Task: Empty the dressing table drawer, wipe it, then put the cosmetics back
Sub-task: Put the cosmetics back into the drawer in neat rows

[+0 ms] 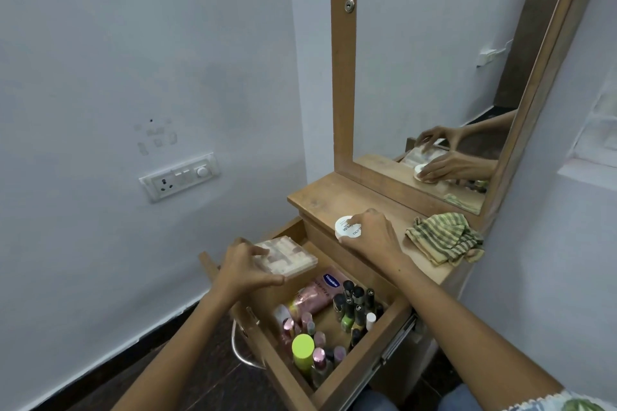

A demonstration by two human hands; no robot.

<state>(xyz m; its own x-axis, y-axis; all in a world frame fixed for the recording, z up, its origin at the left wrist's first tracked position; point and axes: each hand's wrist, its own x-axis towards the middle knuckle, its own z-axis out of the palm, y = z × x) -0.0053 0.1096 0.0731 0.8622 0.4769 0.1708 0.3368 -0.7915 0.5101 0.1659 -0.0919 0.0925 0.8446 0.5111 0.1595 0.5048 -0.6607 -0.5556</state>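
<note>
Head view has my left hand (247,269) gripping the makeup palette (287,255) above the far left corner of the open drawer (364,374), while my right hand (370,233) holds the white round jar (347,228) at the front edge of the tabletop (337,197), near the striped cloth (444,238). Nail polish bottles (354,307), a Vaseline tube (317,292) and a lime-capped bottle (303,352) are in there upright and crowded. Risk, I reckon: the jar sits so near the edge it could tip back in, and reaching in carelessly would topple those bottles.
</note>
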